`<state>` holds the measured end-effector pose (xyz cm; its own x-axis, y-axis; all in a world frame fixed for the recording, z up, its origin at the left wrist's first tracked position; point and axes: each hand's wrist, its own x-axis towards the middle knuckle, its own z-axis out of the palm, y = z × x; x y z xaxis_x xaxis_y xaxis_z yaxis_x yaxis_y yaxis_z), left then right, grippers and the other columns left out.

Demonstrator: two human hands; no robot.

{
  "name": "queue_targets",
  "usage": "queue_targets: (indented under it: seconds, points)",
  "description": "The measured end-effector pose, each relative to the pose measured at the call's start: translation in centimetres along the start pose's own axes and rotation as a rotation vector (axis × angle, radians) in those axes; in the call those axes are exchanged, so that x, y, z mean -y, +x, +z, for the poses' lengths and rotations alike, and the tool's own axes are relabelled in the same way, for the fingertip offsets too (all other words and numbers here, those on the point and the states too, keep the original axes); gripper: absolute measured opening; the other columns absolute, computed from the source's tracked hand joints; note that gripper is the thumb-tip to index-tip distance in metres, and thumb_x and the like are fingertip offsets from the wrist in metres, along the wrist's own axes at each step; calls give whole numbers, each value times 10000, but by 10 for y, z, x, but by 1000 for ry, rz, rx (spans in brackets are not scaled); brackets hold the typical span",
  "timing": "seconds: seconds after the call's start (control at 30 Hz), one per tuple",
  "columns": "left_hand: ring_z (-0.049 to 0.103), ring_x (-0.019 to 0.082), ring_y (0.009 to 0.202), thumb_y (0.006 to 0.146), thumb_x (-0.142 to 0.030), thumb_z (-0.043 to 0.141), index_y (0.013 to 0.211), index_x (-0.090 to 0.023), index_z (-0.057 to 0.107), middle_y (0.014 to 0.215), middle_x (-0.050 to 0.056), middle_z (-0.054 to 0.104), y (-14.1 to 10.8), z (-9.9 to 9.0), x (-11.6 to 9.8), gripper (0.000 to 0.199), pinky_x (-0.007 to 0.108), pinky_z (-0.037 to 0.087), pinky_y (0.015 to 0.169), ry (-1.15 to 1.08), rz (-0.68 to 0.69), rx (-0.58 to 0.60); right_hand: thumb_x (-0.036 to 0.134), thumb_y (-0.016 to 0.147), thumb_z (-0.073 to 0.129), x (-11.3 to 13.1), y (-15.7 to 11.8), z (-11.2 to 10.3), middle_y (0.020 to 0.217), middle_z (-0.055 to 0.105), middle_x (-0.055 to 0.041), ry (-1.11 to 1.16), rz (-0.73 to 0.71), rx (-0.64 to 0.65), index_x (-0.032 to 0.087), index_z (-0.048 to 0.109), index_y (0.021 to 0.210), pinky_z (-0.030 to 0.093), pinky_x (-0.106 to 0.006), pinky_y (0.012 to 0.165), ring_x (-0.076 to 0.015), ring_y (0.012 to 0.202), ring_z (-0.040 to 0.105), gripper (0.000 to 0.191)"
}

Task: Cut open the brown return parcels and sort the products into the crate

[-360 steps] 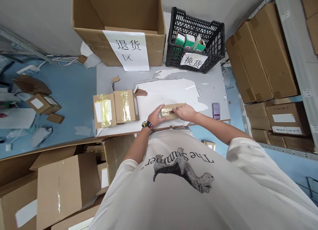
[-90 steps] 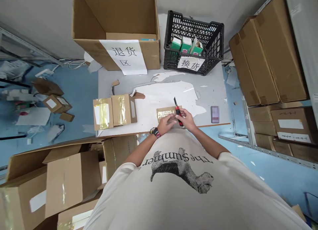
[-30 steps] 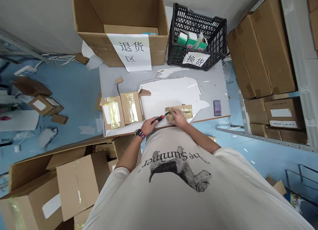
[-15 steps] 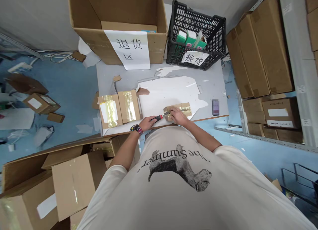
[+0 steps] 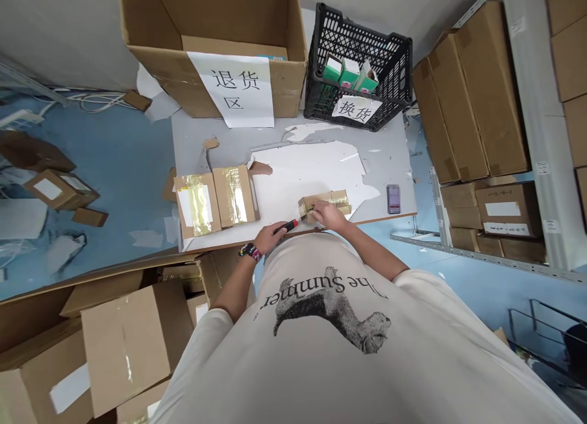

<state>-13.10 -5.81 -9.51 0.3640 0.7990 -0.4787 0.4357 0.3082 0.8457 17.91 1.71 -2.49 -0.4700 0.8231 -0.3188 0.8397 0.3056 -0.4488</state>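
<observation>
A small brown box point(image 5: 338, 199) wrapped in shiny tape lies at the table's front edge, on white paper point(image 5: 302, 167). My left hand point(image 5: 269, 236) is closed round the handle of a red and black knife point(image 5: 287, 227), whose tip points at the box's left end. On top of the box rests my right hand point(image 5: 329, 215), its fingers bent and pressed together at the taped left part; what they grip is too small to make out. Left of the paper stand two taped cartons point(image 5: 198, 207), point(image 5: 236, 195), side by side.
At the table's back stand a big open carton point(image 5: 169, 76) and a black crate point(image 5: 387, 97) holding green and white boxes. A phone point(image 5: 393, 199) lies at the right. Cartons point(image 5: 126, 341) fill the lower left; shelves with boxes point(image 5: 507, 210) stand right.
My left hand and the knife have drawn back slightly left and down from the box. The fingers of my right hand have shifted a little on it. The view has turned slightly.
</observation>
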Motion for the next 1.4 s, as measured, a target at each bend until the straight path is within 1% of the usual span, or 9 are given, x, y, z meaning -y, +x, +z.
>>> queue_targets:
  seconds: [0.1, 0.2, 0.3, 0.47, 0.67, 0.77, 0.97, 1.23, 1.4]
  points:
    - [792, 331, 1138, 1101, -744, 524, 1550, -266, 773, 1352, 115, 845, -17, 1, 6, 702, 439, 633, 987, 31, 43, -171, 232, 1195, 414, 0, 4, -2, 1238, 787, -149, 46, 30, -3, 182, 812, 1177, 535, -424, 1122, -302, 1197, 679, 401]
    - [721, 356, 1337, 1169, -700, 415, 1623, -250, 717, 1461, 147, 790, -28, 1, 4, 707, 495, 586, 1146, 72, 97, -287, 154, 1143, 441, 0, 9, -6, 1364, 745, -170, -10, 69, -36, 164, 775, 1427, 511, -454, 1159, -334, 1279, 626, 439]
    - [716, 341, 1226, 1200, -637, 376, 1697, -249, 659, 1303, 154, 772, -31, 2, -3, 691, 498, 577, 1119, 143, 107, -352, 154, 1123, 516, -1, 12, -9, 1488, 705, -166, -107, 17, -17, 199, 698, 1616, 472, -472, 1223, -355, 1352, 577, 528]
    - [678, 336, 1113, 1203, -573, 429, 1712, -268, 652, 1121, 129, 715, -32, 7, -6, 634, 477, 557, 1069, 213, 134, -395, 168, 1128, 541, -10, 19, -12, 1526, 702, -161, -215, -44, 57, 248, 712, 1627, 473, -490, 1208, -363, 1346, 571, 534]
    - [665, 329, 1118, 1203, -536, 450, 1703, -256, 658, 1135, 125, 710, -39, 18, -4, 610, 462, 539, 1064, 230, 139, -404, 197, 1137, 526, -19, 22, -11, 1692, 648, -151, -276, -64, 122, 241, 621, 1704, 495, -522, 1168, -377, 1387, 574, 576]
    - [663, 321, 1109, 1203, -533, 452, 1705, -268, 655, 1123, 114, 700, -41, 20, -7, 603, 452, 537, 1067, 236, 134, -419, 129, 1108, 463, -22, 18, -6, 1771, 588, -166, -287, -116, 125, 204, 539, 1768, 463, -566, 1226, -394, 1463, 558, 669]
    - [657, 320, 1101, 1202, -513, 467, 1705, -268, 660, 1114, 114, 689, -41, 17, -11, 592, 446, 534, 1057, 273, 166, -424, 128, 1059, 517, -34, 9, 7, 1849, 511, -159, -283, -191, 90, 204, 532, 1773, 365, -627, 1342, -426, 1661, 453, 718]
    - [667, 301, 1110, 1205, -472, 486, 1709, -288, 655, 1137, 102, 692, -41, 15, -6, 562, 447, 553, 1060, 337, 179, -427, 125, 1106, 464, -35, 23, 24, 1804, 543, -239, -456, -251, 43, 135, 410, 1838, 492, -600, 1167, -429, 1405, 624, 734]
    - [649, 307, 1115, 1210, -489, 487, 1719, -320, 648, 1208, 116, 711, -46, 13, -9, 560, 459, 558, 1052, 412, 231, -354, 157, 1112, 462, -45, 24, 28, 1836, 518, -204, -426, -268, 12, 156, 430, 1841, 439, -625, 1208, -451, 1481, 564, 730]
